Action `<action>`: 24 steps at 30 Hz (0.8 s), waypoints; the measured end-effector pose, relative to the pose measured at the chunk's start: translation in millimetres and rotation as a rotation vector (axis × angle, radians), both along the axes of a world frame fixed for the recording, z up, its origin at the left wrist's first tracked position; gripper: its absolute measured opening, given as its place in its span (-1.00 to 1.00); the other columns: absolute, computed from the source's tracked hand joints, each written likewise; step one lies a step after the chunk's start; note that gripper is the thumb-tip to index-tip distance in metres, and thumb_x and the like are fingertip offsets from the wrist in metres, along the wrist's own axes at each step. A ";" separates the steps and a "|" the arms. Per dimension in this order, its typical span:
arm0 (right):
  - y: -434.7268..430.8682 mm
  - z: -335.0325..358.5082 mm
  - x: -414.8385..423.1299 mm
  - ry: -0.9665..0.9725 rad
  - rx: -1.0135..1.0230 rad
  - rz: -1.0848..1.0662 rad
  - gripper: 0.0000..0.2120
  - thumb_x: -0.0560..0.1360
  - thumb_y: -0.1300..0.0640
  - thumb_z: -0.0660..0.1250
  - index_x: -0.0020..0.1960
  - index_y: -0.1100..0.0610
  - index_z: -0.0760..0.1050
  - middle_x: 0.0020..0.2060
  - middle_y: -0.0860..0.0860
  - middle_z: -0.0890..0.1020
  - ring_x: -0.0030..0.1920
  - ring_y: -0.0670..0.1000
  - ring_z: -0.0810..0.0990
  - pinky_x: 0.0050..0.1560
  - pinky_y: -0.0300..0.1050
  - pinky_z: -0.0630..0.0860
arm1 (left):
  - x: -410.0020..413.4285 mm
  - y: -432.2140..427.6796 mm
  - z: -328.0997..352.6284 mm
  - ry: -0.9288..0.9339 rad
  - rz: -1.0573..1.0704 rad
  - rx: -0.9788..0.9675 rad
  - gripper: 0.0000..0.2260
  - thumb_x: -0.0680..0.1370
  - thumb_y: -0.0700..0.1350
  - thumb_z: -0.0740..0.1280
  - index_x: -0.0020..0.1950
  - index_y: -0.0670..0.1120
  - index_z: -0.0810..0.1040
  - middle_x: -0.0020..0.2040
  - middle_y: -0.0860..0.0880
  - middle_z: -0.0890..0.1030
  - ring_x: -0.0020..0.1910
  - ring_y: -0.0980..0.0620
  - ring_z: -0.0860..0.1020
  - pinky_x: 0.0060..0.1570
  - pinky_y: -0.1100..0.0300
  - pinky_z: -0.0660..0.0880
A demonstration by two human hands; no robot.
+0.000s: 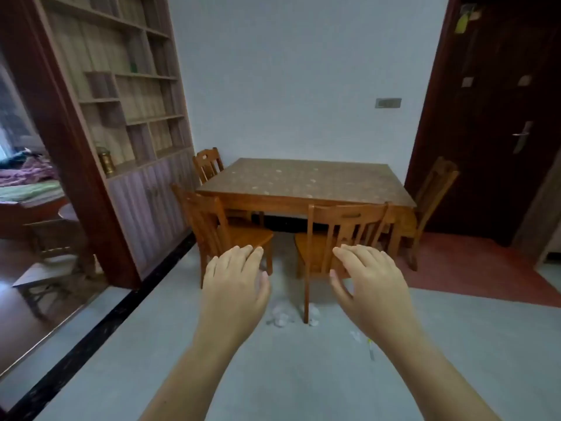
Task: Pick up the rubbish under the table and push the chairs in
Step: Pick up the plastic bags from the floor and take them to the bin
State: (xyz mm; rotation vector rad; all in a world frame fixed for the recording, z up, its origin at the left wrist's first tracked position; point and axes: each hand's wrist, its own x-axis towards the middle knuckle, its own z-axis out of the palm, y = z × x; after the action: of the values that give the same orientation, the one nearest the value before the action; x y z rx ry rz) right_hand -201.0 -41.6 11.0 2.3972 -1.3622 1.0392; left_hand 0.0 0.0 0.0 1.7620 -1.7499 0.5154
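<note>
Two hands reach forward, palms down, fingers straight and spread, holding nothing: the left hand (235,287) is before the left near chair (218,229), the right hand (372,287) before the right near chair (340,235). Both chairs stand pulled out from the bench (303,177); a third chair (208,162) sits at its far left corner, a fourth chair (434,189) at its right side. Crumpled white rubbish (280,317) lies on the grey floor (303,375) between the hands, beside the right near chair's rear leg; a smaller scrap (355,335) lies near the right wrist.

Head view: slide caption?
Open left hand and right hand held out before the table; crumpled paper on floor beside a chair.
</note>
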 end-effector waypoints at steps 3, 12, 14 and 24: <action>-20.3 -16.5 -10.3 0.001 -0.008 -0.045 -0.63 0.44 0.00 0.14 0.08 0.17 0.56 -0.02 0.07 0.66 0.02 0.09 0.60 0.01 0.05 0.53 | -11.9 -22.9 -15.3 -0.003 -0.044 0.027 -0.59 0.46 -0.02 0.11 0.12 -0.19 0.59 0.05 -0.14 0.64 0.07 -0.16 0.58 0.04 -0.12 0.48; -125.9 -71.7 2.1 0.059 0.057 -0.088 -0.62 0.44 0.01 0.11 0.07 0.18 0.55 -0.03 0.08 0.66 0.02 0.10 0.60 0.04 0.04 0.50 | -0.1 -141.4 -73.5 0.065 -0.134 0.045 -0.61 0.46 -0.05 0.12 0.10 -0.24 0.58 0.02 -0.18 0.64 0.04 -0.18 0.59 0.03 -0.10 0.49; -158.8 -79.0 15.0 0.071 0.088 -0.085 -0.63 0.44 0.02 0.12 0.07 0.19 0.56 -0.04 0.09 0.66 0.01 0.11 0.60 0.03 0.04 0.52 | 12.9 -174.7 -84.7 0.087 -0.143 0.059 -0.62 0.46 -0.07 0.13 0.07 -0.26 0.58 -0.01 -0.19 0.64 -0.01 -0.17 0.59 0.00 -0.06 0.50; -298.5 -129.5 68.8 0.099 0.232 -0.048 -0.65 0.43 0.04 0.12 0.01 0.21 0.56 -0.21 0.07 0.65 -0.14 0.11 0.61 -0.11 -0.03 0.52 | 76.4 -303.6 -144.9 0.182 -0.018 0.292 -0.62 0.45 -0.04 0.11 0.07 -0.21 0.58 -0.04 -0.16 0.64 -0.09 -0.16 0.60 -0.09 -0.02 0.52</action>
State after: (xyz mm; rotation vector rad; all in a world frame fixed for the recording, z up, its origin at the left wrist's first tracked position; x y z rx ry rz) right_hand -132.2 -340.1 -118.5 2.5235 -1.5738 0.7768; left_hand 76.4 -303.6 -144.9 1.9197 -1.7786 0.0885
